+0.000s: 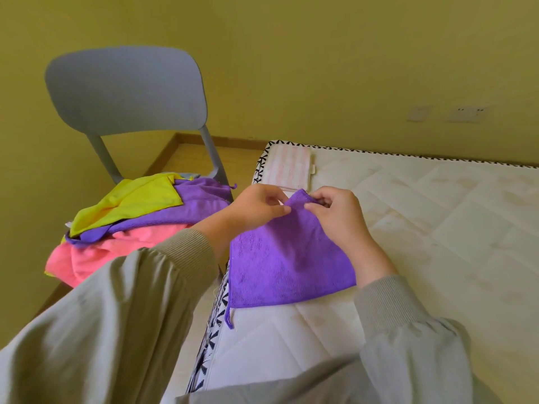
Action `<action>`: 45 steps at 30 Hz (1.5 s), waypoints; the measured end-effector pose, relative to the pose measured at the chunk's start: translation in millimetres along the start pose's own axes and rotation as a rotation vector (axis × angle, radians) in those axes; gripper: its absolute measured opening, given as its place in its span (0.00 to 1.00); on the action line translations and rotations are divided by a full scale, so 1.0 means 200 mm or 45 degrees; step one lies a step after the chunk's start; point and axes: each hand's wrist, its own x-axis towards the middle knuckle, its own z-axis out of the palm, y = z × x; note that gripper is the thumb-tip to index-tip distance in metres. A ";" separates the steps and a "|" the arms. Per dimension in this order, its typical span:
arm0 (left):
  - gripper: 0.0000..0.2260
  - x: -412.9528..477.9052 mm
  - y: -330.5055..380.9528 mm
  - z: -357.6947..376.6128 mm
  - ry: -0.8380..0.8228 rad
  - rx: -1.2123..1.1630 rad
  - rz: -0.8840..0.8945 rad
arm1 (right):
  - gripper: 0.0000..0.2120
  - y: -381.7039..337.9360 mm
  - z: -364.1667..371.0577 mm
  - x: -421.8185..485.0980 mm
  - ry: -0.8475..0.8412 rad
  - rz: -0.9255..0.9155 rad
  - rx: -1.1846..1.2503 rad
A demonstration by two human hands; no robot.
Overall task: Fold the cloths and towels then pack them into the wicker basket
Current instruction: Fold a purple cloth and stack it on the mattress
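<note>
- Left hand (256, 207) and right hand (335, 212) pinch the purple cloth (288, 258) at its far corner, likely aligning edges.
- It rests on the mattress (437, 228) (firm folding surface).

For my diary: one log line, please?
step: folding | left hand, right hand: pinch purple cloth, on mattress | pile: on chair
</note>
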 end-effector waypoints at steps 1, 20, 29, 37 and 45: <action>0.03 -0.01 0.00 -0.01 0.001 -0.004 -0.003 | 0.05 0.00 0.00 -0.01 0.006 0.004 -0.006; 0.13 -0.01 -0.04 -0.04 -0.158 -0.122 -0.116 | 0.08 -0.07 0.04 0.00 -0.106 -0.068 -0.035; 0.15 -0.01 -0.07 -0.05 0.370 0.156 -0.041 | 0.09 0.00 0.01 0.02 -0.247 0.161 -0.362; 0.13 -0.02 -0.15 -0.12 0.664 0.170 -0.042 | 0.02 0.14 0.00 0.06 0.182 0.462 0.216; 0.10 -0.08 -0.03 -0.13 0.451 -0.588 -0.242 | 0.04 -0.08 -0.01 0.04 0.367 0.085 0.244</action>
